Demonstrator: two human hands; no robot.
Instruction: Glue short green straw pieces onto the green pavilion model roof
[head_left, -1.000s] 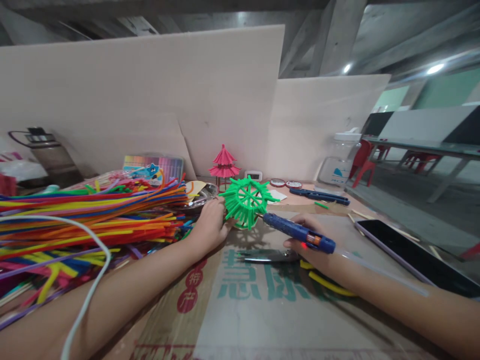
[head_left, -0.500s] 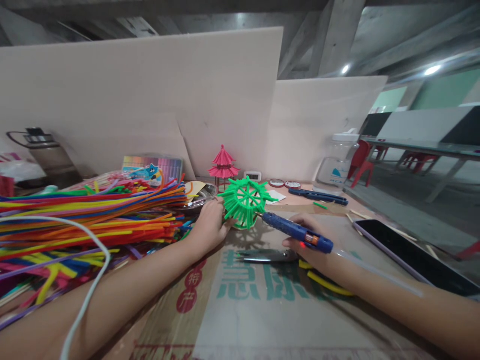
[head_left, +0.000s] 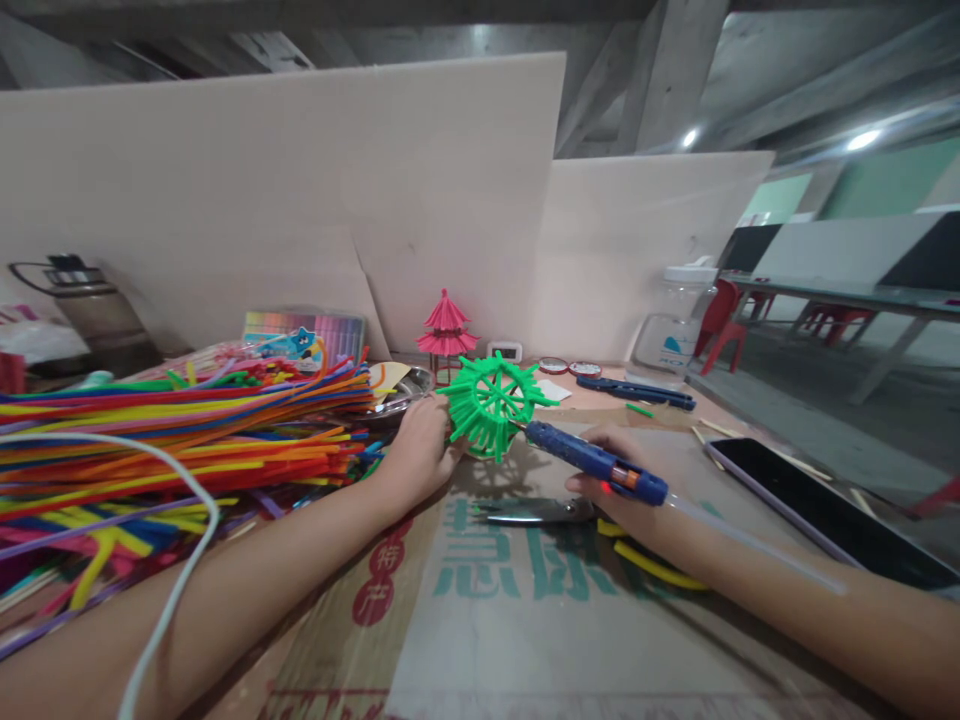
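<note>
My left hand (head_left: 418, 450) grips the left side of a green pipe-cleaner dome (head_left: 489, 403) that stands tilted on the cardboard. My right hand (head_left: 626, 490) is closed round a blue glue gun (head_left: 592, 460), whose nozzle touches the dome's lower right edge. A red light glows on the gun near my fingers. A clear glue stick sticks out of the gun's back over my right forearm.
A large pile of coloured pipe cleaners (head_left: 172, 430) lies at the left. Pliers (head_left: 532, 512) with yellow handles rest on the printed cardboard (head_left: 510, 600) under my right hand. A phone (head_left: 817, 510) lies at the right. Behind stand a pink pagoda model (head_left: 447, 330), a water bottle (head_left: 673, 325) and a second blue tool (head_left: 637, 392).
Almost nothing has changed. The glue gun's nozzle has crept slightly left against the dome, and both hands keep their hold.
</note>
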